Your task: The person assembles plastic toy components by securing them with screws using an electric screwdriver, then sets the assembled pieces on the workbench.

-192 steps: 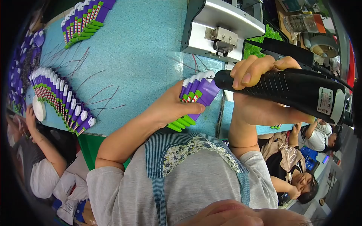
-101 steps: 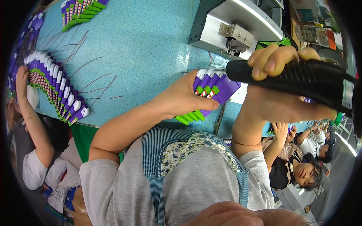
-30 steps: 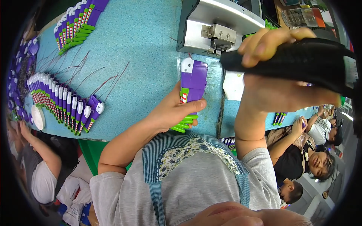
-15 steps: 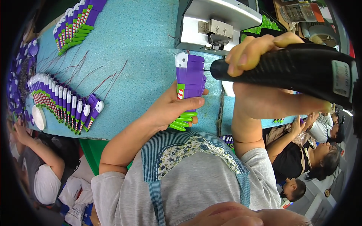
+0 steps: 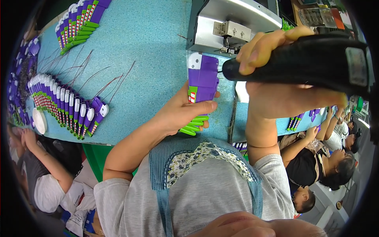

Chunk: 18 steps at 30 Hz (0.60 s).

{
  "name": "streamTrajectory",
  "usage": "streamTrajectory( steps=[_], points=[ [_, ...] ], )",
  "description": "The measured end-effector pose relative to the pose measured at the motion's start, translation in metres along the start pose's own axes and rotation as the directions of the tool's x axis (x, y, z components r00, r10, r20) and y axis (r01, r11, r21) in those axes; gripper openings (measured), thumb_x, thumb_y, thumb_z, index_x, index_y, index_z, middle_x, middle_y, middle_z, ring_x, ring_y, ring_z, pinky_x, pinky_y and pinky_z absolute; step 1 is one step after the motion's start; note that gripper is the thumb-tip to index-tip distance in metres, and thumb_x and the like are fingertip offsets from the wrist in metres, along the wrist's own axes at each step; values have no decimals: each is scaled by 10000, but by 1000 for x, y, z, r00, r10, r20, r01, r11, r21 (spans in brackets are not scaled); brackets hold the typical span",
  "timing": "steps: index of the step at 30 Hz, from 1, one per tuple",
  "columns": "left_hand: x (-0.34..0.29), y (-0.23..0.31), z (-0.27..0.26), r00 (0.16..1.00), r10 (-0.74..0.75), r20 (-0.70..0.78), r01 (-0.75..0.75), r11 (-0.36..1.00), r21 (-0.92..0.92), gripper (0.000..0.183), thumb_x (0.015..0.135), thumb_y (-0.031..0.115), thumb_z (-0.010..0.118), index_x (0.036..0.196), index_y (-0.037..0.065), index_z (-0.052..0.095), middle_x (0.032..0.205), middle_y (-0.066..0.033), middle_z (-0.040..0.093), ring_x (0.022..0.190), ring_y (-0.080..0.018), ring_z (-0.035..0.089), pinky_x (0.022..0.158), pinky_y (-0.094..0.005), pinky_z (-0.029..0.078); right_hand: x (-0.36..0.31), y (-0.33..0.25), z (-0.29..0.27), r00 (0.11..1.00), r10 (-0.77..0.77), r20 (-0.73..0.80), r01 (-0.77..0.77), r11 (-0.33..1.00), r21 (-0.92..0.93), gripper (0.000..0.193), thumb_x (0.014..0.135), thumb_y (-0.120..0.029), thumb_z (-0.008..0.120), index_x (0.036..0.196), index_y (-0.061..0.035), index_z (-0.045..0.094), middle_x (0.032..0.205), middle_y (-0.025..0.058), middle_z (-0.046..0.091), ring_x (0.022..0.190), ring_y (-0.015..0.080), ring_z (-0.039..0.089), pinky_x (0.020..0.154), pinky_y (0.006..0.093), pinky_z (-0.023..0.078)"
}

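Observation:
My left hand (image 5: 179, 112) is closed round a plastic toy arm (image 5: 205, 77). Its purple body has a white end away from me, a red-and-white striped patch and green fingers towards me. A black electric screwdriver (image 5: 304, 65) lies sideways in my right hand (image 5: 276, 102), fingers wrapped over its grip. The thin bit points left at the toy arm's right edge, by the purple part. Whether the tip touches it, I cannot tell.
A metal machine (image 5: 237, 29) stands just beyond the toy arm. At left on the blue table (image 5: 150, 39) lie a row of toy arms (image 5: 65, 102) with thin wires, and a second stack (image 5: 81, 25) farther back. Other people (image 5: 51, 173) sit on both sides.
The whole view has shifted slightly. The toy arm and screwdriver sit a little farther right in the picture, with both grips unchanged and the bit still by the toy arm's edge.

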<state>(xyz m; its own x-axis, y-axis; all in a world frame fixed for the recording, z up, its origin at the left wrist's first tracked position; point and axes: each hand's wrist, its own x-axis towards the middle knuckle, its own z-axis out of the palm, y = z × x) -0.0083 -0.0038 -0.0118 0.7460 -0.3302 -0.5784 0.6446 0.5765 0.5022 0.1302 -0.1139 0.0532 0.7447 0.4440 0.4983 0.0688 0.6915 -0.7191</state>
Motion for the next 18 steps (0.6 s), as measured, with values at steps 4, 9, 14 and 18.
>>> streamTrajectory(
  steps=[4, 9, 14, 18],
  points=[
    [1, -2, -1, 1000, 9, 16, -9, 999, -36, 500, 829, 142, 698, 1225, 54, 405, 1057, -74, 586, 612, -155, 609, 470, -295, 499, 38, -26, -8, 948, -91, 306, 151, 972, -178, 1035, 660, -927, 287, 1118, -29, 523, 745, 163, 590, 558, 256, 537, 529, 354, 449],
    [-2, 0, 2, 994, 105, -8, -105, 990, -92, 477, 834, 115, 687, 1226, 55, 423, 1100, -78, 590, 589, -156, 604, 471, -303, 503, 28, -11, -13, 975, -80, 208, 113, 982, -149, 1061, 663, -932, 243, 1115, -12, 516, 724, 179, 589, 566, 260, 557, 549, 360, 458],
    [-4, 0, -1, 998, 63, -31, -66, 990, -122, 465, 837, 94, 678, 1224, 54, 422, 1129, -80, 579, 584, -157, 603, 476, -302, 503, -12, -8, 0, 999, -32, -32, 30, 998, -46, 1030, 676, -918, 309, 1157, -25, 490, 762, 171, 582, 603, 241, 545, 547, 336, 443],
    [-3, 3, 1, 999, 48, -23, -51, 992, -113, 456, 838, 87, 679, 1213, 46, 422, 1132, -77, 573, 584, -161, 602, 476, -306, 498, -18, -7, 9, 990, 66, -127, -76, 994, -73, 1028, 658, -914, 359, 1156, -23, 484, 740, 173, 566, 571, 234, 532, 545, 340, 446]
  ],
)
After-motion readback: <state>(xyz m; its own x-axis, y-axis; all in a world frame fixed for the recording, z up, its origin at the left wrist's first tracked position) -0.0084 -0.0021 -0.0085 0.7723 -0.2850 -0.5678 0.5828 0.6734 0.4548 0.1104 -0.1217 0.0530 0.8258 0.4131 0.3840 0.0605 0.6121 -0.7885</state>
